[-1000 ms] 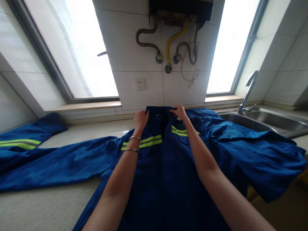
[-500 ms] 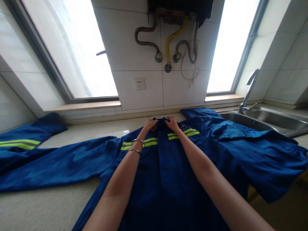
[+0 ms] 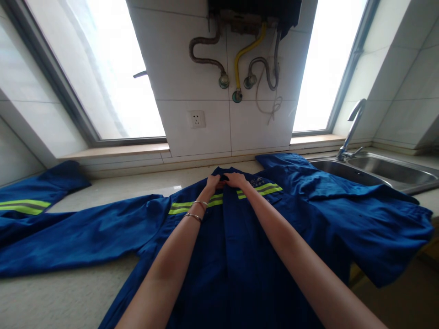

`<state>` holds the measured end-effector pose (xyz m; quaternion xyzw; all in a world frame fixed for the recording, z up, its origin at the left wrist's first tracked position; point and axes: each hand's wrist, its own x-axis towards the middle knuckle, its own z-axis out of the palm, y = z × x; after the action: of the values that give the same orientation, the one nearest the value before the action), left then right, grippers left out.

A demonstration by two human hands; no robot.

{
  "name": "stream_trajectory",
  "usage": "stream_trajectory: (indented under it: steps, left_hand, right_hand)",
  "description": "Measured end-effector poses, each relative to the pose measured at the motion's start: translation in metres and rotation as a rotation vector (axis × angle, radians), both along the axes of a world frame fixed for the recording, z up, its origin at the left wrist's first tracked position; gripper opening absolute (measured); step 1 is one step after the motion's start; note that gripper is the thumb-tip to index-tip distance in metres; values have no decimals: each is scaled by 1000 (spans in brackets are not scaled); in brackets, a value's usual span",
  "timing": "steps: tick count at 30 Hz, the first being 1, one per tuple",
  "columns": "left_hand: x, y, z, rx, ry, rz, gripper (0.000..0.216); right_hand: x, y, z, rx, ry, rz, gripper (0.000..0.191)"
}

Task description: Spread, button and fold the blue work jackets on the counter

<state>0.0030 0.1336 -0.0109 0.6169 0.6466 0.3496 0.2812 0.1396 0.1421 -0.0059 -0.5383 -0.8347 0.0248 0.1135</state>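
A blue work jacket (image 3: 247,246) with yellow-green and grey reflective strips lies spread front side up on the counter. At the top of its front, just below the collar (image 3: 219,171), my left hand (image 3: 213,183) pinches the cloth. My right hand (image 3: 235,179) is close beside it, fingers bent over the same front edge and closed on the fabric. Both hands' fingertips are partly hidden in the dark cloth. Two bangles (image 3: 195,216) circle my left forearm near the wrist.
One sleeve stretches left across the pale counter (image 3: 61,297), near more blue cloth with a reflective strip (image 3: 25,207). The other sleeve hangs over the front edge at right. A steel sink (image 3: 394,171) and tap (image 3: 355,119) stand right; pipes and a socket (image 3: 196,119) are on the wall.
My right hand has moved left and slightly down from the collar edge, closing the gap to my left hand. My left hand has shifted slightly downward. The collar now shows above both hands.
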Motion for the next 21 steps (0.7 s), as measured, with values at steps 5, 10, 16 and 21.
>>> stream_trajectory:
  steps: [5,10,16,21]
  left_hand:
    - [-2,1,-7,4,-22,73,32]
    - [-3,-1,-8,159,165,111,31]
    - [1,1,-9,249,399,-41,29]
    - [1,-2,-17,217,502,-168,37]
  right_hand:
    - [-4,-6,6,6,-65,-12,50]
    - [0,-6,12,-54,-86,28,40]
    - [4,-9,3,21,-10,-18,31]
    - [12,2,-11,100,298,-103,28]
